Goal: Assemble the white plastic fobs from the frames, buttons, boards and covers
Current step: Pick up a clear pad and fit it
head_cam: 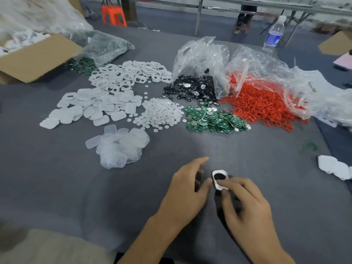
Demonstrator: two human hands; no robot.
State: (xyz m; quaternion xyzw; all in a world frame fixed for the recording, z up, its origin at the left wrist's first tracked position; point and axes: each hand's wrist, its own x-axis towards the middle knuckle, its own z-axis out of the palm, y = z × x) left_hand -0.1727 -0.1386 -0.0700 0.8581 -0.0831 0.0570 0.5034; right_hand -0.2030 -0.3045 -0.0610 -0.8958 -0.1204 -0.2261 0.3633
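Your right hand (245, 202) pinches the near end of the small white plastic fob frame with a dark round middle (219, 179), low in the view, just right of the middle. Your left hand (187, 189) is loose and wide beside it. Its thumb is close, but I cannot tell if it touches. I think the fob frame is light, hard and smooth, so it may slip. Hold it by its long edges. Flat green boards (213, 119) and little white round buttons (160, 113) lie in heaps higher up.
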